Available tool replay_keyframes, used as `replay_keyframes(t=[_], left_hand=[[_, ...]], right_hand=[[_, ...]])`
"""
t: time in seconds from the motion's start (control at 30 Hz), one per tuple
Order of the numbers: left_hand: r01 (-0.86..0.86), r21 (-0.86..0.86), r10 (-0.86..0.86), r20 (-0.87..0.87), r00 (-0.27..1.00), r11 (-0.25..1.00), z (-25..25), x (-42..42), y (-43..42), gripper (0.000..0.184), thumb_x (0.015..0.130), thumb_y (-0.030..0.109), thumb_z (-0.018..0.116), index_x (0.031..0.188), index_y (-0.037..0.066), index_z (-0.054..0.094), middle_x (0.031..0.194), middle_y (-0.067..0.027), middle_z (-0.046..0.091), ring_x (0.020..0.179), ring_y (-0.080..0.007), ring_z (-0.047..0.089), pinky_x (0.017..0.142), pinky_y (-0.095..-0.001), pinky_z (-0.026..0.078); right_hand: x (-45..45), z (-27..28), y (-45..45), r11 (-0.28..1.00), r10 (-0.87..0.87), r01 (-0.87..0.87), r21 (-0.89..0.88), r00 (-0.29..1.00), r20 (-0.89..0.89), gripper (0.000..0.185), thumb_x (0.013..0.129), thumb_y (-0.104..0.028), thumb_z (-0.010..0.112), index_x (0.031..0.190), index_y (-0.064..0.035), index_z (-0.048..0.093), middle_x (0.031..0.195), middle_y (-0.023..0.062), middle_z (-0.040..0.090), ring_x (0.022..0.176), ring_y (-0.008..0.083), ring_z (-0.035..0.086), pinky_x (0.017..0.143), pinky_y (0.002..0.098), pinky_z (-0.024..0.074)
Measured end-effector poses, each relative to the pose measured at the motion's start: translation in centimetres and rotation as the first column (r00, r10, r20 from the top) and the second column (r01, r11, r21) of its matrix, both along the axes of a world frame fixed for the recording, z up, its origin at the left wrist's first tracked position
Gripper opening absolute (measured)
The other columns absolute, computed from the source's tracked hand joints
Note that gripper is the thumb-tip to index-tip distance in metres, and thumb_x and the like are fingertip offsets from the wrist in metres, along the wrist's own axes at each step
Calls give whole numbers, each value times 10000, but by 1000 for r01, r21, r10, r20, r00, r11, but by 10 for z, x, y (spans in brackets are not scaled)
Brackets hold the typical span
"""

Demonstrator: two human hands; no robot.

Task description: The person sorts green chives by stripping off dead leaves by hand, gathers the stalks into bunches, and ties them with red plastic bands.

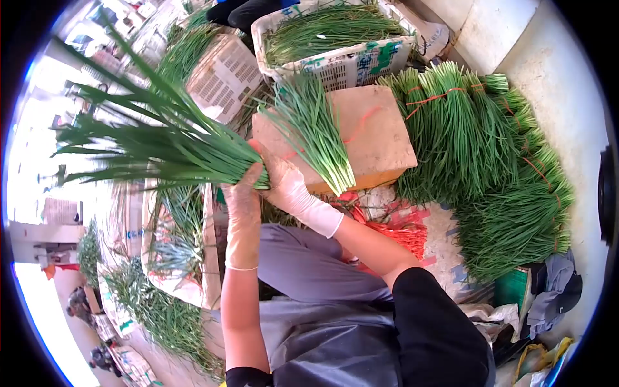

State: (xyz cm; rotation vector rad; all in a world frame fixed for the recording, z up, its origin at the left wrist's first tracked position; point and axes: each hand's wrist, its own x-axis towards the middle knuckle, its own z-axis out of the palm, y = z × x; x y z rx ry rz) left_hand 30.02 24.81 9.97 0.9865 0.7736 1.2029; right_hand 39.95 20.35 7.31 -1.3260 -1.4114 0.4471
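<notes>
Both my hands wear thin pale gloves and meet at the lower end of a large bunch of green leafy stalks [187, 138], whose tips fan out to the upper left. My left hand [244, 197] is closed round the bunch near its base. Beside it on the right, my right hand [280, 180] is closed on the same end. A smaller bundle of stalks [319, 138] lies on the cardboard box [380, 129] just past my right hand, cut ends toward me. A red tie [364, 122] rests on the box.
Tied green bundles [451, 129] are piled at the right by the wall. Red ties [403, 238] lie on the floor before the box. A crate of stalks [335, 64] stands behind, with a person's dark-clothed legs [248, 14] nearby. Loose stalks [161, 316] spread at lower left.
</notes>
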Motion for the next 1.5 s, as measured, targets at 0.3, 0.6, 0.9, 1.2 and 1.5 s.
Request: replay_keyframes(t=[0.3, 0.6, 0.9, 1.2, 1.5], left_hand=[[10, -312, -29, -54, 998, 950, -108, 27, 56, 605, 671, 85, 770, 1207, 46, 491, 1167, -73, 540, 1036, -231, 519, 893, -368, 423], [211, -377, -227, 1, 974, 902, -28, 110, 27, 643, 781, 367, 683, 1229, -32, 452, 1191, -116, 527, 1085, -230, 484, 957, -318, 363], [10, 98, 68, -751, 656, 995, -142, 108, -19, 757, 738, 295, 688, 1298, -43, 308, 1147, -294, 484, 1038, -398, 502, 912, -411, 399], [184, -179, -254, -557, 791, 967, -74, 14, -13, 500, 817, 187, 628, 1244, 1, 445, 1122, -126, 568, 1046, -195, 528, 892, -311, 419], [-486, -365, 409, -271, 872, 794, -53, -252, -135, 240, 880, 161, 543, 1078, 26, 561, 921, -62, 629, 768, -106, 573, 703, -222, 454]], right_hand=[[5, -105, 46, 965, -205, 214, -154, 976, 74, 1009, 626, -183, 734, 1423, -85, 123, 1302, 215, 418, 1141, 383, 462, 913, 394, 406], [60, -18, -13, 791, -408, 491, -365, 868, 283, 710, 775, -100, 589, 1374, -18, 216, 1038, 225, 581, 782, 377, 614, 682, 391, 503], [84, -83, -46, 489, 16, 590, -642, 730, 683, 442, 799, -161, 526, 1166, 67, 431, 872, 166, 631, 732, 288, 663, 607, 392, 532], [74, -27, -47, 763, 28, 538, -360, 528, 849, 560, 797, -439, 577, 1170, -26, 513, 854, 194, 617, 793, 325, 619, 691, 415, 498], [-244, -9, 29, 843, 495, -525, -116, 673, 549, 366, 767, -345, 623, 983, -50, 598, 982, 160, 599, 919, 315, 568, 804, 405, 441]])
